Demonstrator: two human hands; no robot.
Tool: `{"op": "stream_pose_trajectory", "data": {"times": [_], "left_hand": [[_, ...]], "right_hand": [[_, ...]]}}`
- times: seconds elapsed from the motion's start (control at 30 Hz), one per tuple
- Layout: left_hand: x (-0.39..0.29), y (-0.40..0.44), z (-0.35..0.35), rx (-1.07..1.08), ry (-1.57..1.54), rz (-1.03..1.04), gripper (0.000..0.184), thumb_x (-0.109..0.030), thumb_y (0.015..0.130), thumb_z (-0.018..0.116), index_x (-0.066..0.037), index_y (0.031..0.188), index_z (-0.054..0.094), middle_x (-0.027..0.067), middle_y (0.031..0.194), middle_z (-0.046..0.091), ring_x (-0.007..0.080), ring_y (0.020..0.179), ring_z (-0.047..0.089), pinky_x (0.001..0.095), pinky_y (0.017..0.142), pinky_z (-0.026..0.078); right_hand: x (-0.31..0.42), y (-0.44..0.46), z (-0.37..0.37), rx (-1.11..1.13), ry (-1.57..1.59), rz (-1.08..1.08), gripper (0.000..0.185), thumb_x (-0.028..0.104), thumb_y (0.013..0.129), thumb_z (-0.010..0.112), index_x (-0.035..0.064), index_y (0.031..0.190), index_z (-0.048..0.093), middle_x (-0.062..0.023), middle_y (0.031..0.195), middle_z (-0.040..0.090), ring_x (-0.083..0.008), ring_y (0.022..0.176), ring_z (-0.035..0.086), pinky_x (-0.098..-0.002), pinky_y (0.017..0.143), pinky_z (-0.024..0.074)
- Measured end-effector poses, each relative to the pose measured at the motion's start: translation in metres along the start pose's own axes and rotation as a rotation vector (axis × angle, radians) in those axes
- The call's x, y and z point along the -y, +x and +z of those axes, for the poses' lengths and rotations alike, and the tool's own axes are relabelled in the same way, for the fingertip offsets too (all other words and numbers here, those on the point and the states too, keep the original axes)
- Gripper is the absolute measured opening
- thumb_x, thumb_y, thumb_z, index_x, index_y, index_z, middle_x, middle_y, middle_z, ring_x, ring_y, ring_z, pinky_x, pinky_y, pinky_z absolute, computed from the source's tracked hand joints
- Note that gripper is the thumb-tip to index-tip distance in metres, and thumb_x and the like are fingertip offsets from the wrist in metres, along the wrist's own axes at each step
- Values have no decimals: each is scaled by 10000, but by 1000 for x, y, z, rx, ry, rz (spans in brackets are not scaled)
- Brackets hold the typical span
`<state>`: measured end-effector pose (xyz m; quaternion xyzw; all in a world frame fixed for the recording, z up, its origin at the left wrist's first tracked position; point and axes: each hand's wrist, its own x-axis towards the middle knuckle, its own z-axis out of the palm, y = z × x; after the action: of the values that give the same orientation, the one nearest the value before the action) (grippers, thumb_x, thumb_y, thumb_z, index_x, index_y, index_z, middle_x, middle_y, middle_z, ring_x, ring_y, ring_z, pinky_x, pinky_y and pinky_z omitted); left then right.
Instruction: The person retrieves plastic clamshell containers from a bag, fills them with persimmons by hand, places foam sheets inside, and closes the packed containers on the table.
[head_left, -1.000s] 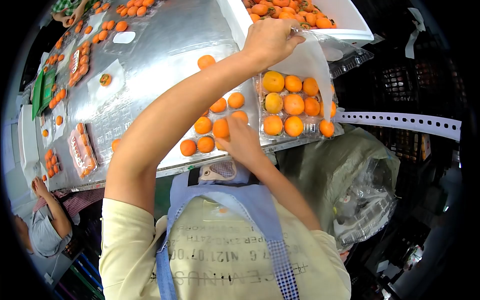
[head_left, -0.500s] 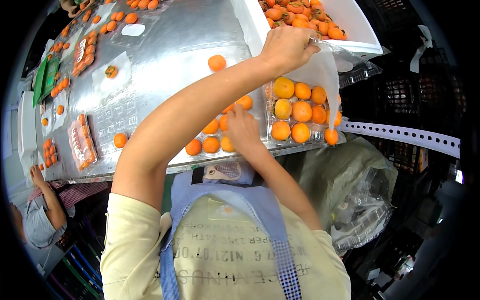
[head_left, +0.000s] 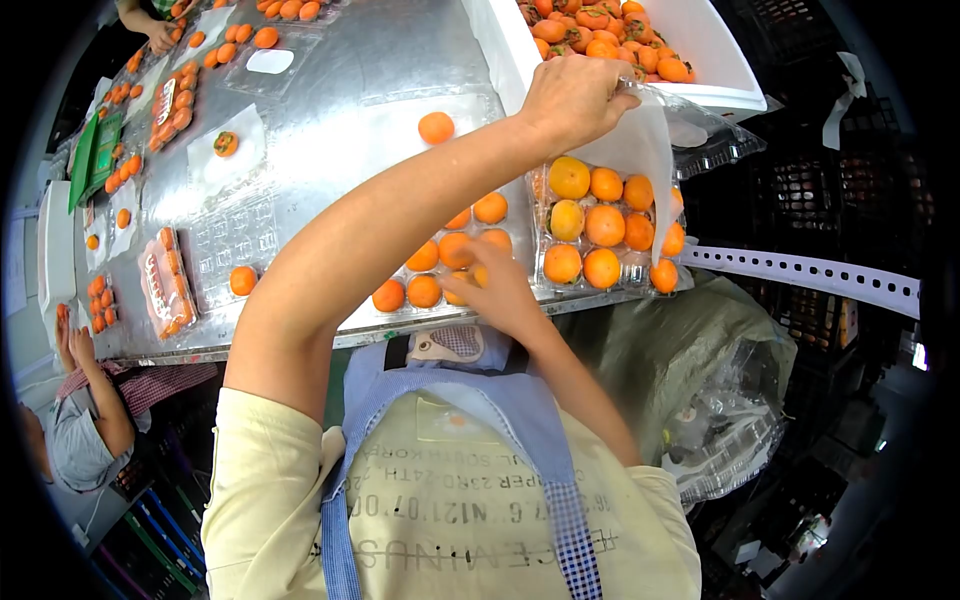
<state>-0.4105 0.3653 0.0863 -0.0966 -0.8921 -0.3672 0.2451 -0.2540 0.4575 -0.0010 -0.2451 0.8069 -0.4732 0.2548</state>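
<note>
Fruit (head_left: 604,226): seated in rows in a clear tray (head_left: 633,273) at the near right of the metal table (head_left: 350,60); one gap in the nearest row. The tray presumably stops the pieces rolling.

Left hand (head_left: 575,98): thumb and fingers pinch the top edge of a white sheet (head_left: 640,128), which hangs along the tray's right side. Held up so, it leaves most rows uncovered. Whether I pinch the clear lid (head_left: 722,150) too, I cannot tell.

Right hand (head_left: 508,295): blurred, over the loose fruit (head_left: 424,257) left of the tray; grasp or mere touch undetermined. Cluster sits close, probably for a short reach. White box (head_left: 497,55) of more fruit stands beyond.

Labels: closed pack (head_left: 165,290), far left, has large lettering, illegible. My shirt (head_left: 480,490) reads, inverted to me, "SOUTH KOREA", "23RD-24TH".
</note>
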Motion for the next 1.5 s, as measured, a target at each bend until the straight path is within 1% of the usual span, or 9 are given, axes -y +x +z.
{"op": "stream_pose_trajectory", "data": {"times": [0.13,0.23,0.4,0.5,0.63,0.7,0.87,1.07,1.5], "left_hand": [[2,0,3,-12,-14,10,208,-288,769,671,-104,865,659,108,746,663,268,680,641,377,601,495],[3,2,5,-14,-7,12,223,-294,764,674,-105,881,654,110,755,663,270,699,645,372,612,498],[4,2,3,7,9,2,257,-310,766,683,-103,915,647,117,791,667,257,719,650,356,632,508],[5,3,6,22,24,-8,281,-312,770,689,-91,937,646,117,809,670,241,726,652,333,648,513],[1,2,0,66,11,-54,302,-292,773,698,-87,989,650,114,796,669,224,704,640,323,643,503],[-1,1,-1,62,20,-59,288,-283,774,698,-86,980,653,110,773,661,222,693,633,323,635,496],[-1,2,-1,55,25,-56,279,-284,778,690,-86,971,654,108,764,654,228,686,629,324,628,493],[7,2,5,18,6,20,257,-298,786,675,-91,936,649,104,746,647,234,678,623,327,610,485],[2,1,2,21,26,-14,248,-320,783,670,-103,901,644,89,703,626,241,649,615,347,583,472]], "right_hand": [[-4,-38,-21,231,1508,462,241,160,870,559,69,1082,488,-62,1068,540,-199,1006,529,-373,859,454],[10,-58,-34,225,1480,365,267,148,881,539,78,1121,445,-63,1124,505,-200,1055,514,-419,893,448],[18,-66,-49,157,1158,289,407,66,870,583,53,1231,396,-91,1168,481,-164,1066,516,-345,879,490],[12,-53,-64,82,990,110,452,60,854,613,51,1252,398,-83,1182,475,-167,1046,528,-329,876,489],[-4,-48,-99,-257,567,20,482,63,770,699,16,1194,476,-87,1180,494,-155,1066,510,-261,779,510],[-5,-56,-120,-427,373,-8,491,85,735,721,18,1169,502,-104,1140,544,-158,957,573,-254,729,515],[-21,-84,-148,-613,-351,139,477,142,696,729,-12,1107,543,-168,1083,555,-299,877,593,-362,769,486],[-35,-87,-138,-650,-736,5,457,136,676,733,-11,1076,568,-161,988,551,-329,973,521,-404,846,434],[-38,-91,-131,-697,-641,90,360,167,699,749,19,964,554,-139,943,566,-332,911,543,-410,772,450]]}}
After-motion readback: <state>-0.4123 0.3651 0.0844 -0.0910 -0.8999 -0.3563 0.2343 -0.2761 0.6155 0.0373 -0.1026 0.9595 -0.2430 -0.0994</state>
